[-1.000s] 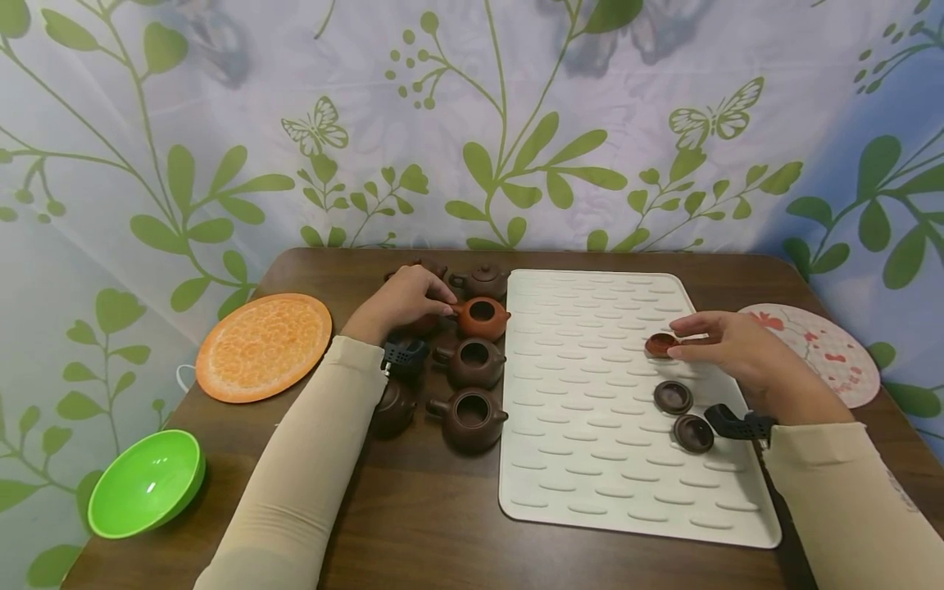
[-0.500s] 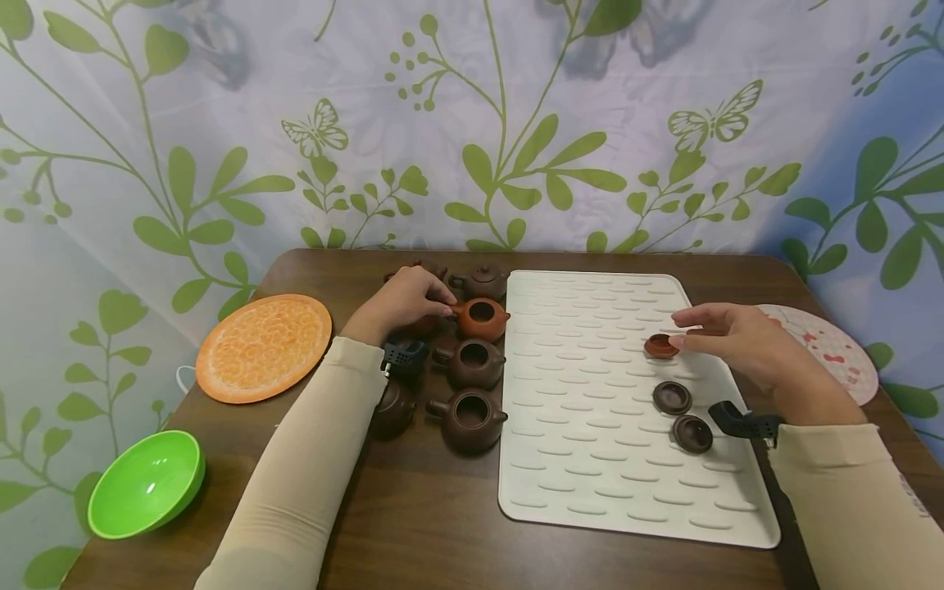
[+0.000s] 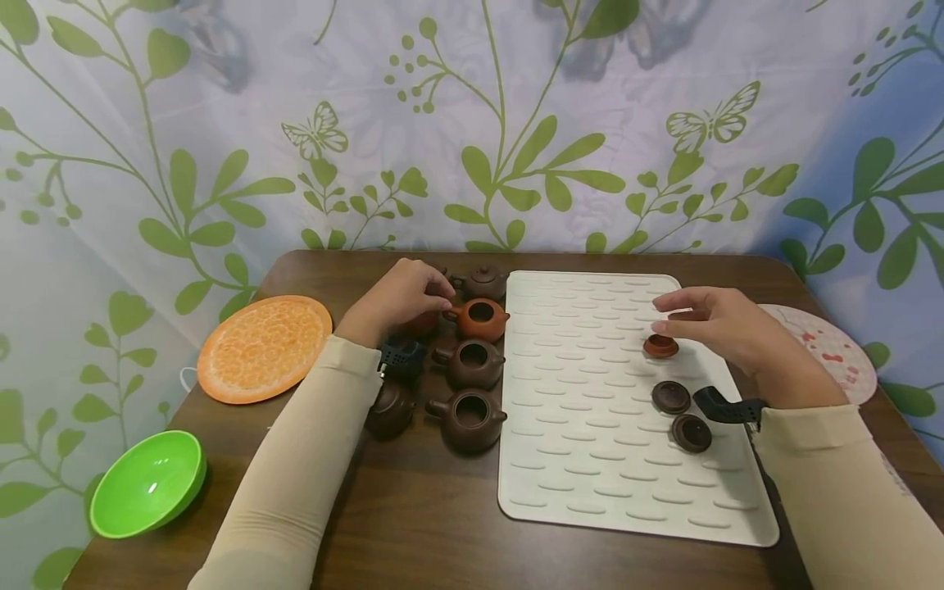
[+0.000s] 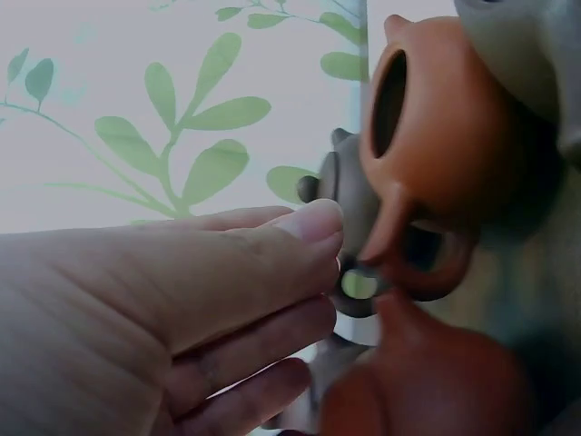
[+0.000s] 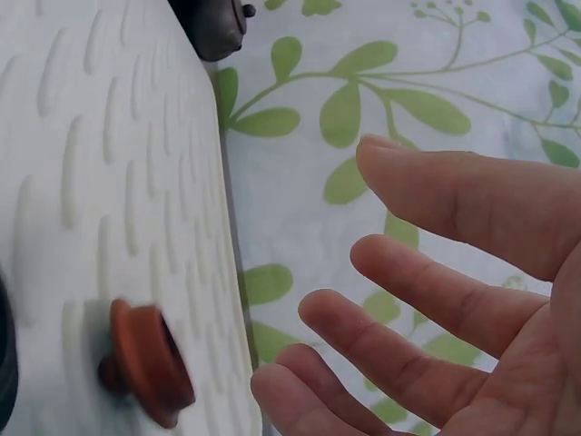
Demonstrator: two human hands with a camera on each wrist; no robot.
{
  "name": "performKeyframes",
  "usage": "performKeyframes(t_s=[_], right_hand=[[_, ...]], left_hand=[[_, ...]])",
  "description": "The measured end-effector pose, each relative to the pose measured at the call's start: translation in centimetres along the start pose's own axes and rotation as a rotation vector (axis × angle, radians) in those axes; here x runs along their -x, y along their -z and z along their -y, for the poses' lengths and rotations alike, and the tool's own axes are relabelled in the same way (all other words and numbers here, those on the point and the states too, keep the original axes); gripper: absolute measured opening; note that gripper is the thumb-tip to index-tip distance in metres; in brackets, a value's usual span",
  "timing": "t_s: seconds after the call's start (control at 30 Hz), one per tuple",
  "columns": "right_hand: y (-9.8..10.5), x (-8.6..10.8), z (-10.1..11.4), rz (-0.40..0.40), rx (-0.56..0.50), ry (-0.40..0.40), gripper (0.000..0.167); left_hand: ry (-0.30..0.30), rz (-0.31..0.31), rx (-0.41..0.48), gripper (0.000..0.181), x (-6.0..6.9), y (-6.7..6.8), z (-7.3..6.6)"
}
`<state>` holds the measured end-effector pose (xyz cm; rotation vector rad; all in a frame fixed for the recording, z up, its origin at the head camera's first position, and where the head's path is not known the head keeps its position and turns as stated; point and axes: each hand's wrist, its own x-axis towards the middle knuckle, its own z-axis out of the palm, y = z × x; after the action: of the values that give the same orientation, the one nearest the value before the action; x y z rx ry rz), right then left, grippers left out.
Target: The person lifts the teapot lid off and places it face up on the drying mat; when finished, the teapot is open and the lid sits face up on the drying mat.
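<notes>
My left hand is beside the handle of the lidless orange teapot. In the left wrist view the thumb and fingers are loosely extended, and the orange teapot stands apart from them. Two lidless dark teapots stand in front of it. Over the white mat, my right hand has its fingers spread and holds nothing. The orange-red lid lies just below its fingertips; in the right wrist view this lid rests knob down, apart from the hand.
Two dark lids lie on the mat. More teapots stand behind and left. An orange-patterned round mat and green bowl are at left, a pink-patterned round mat at right.
My right hand has let go of the orange-red lid and moved up and away from it. My left hand has shifted slightly left and back from the orange teapot's handle.
</notes>
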<state>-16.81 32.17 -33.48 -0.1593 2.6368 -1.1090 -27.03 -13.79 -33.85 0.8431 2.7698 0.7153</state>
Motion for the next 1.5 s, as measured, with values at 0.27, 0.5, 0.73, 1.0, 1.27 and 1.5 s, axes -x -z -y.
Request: performKeyframes(t_s=[0.27,0.5,0.73,1.0,1.27,1.5], right_hand=[[-0.4,-2.2,2.8,0.047,-0.016,0.033,0.068],[-2.0,-5.6,6.8,0.076,-0.012,0.112,0.058],[-4.8,-10.2,10.4,0.131,0.055,0.240,0.049],[-7.6,-14.7,12.1,0.043,0.163,0.297,0.039],[-10.0,-17.7,12.7,-0.010,0.175,0.303,0.045],[-11.1,-18.7,12.5,0.020,0.239,0.287,0.060]], left_hand=[[0.011,-0.004,-0.016,0.015,-0.6,2.5,-0.5],[0.010,0.013,-0.043,0.017,-2.4,3.9,0.2],[-0.038,0.012,-0.139,0.023,-4.3,3.7,1.7],[-0.083,0.106,-0.244,0.036,-7.3,2.5,0.9],[0.011,0.146,-0.233,0.046,-8.4,1.0,1.0],[0.008,0.131,-0.239,0.045,-8.0,0.5,1.8]])
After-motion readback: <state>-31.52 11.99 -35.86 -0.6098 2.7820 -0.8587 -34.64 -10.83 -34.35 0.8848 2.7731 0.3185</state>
